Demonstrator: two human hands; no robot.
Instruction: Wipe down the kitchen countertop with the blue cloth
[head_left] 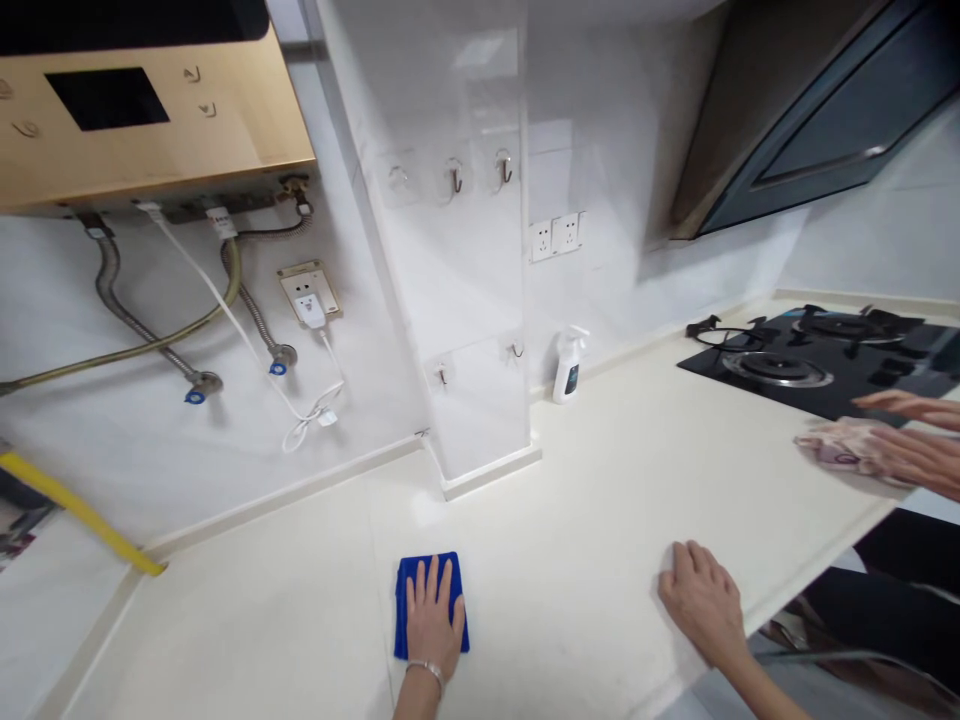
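Observation:
My left hand (433, 625) lies flat with its fingers spread on a folded blue cloth (403, 590), pressing it against the pale countertop (570, 600). A bracelet circles that wrist. Farther right, near the counter's front edge, my right hand (703, 603) rests on the surface with its fingers curled in and nothing visible in them. Against the back wall, a white spray bottle (568, 372) stands upright, beyond the reach of both hands.
At the right, another person's hands (926, 450) press a pinkish cloth (840, 442) on the counter beside a black gas hob (780, 365). A range hood (817, 130) overhangs it. A boxed-in column (480, 400) juts forward; a yellow pipe (82, 515) enters the counter at left.

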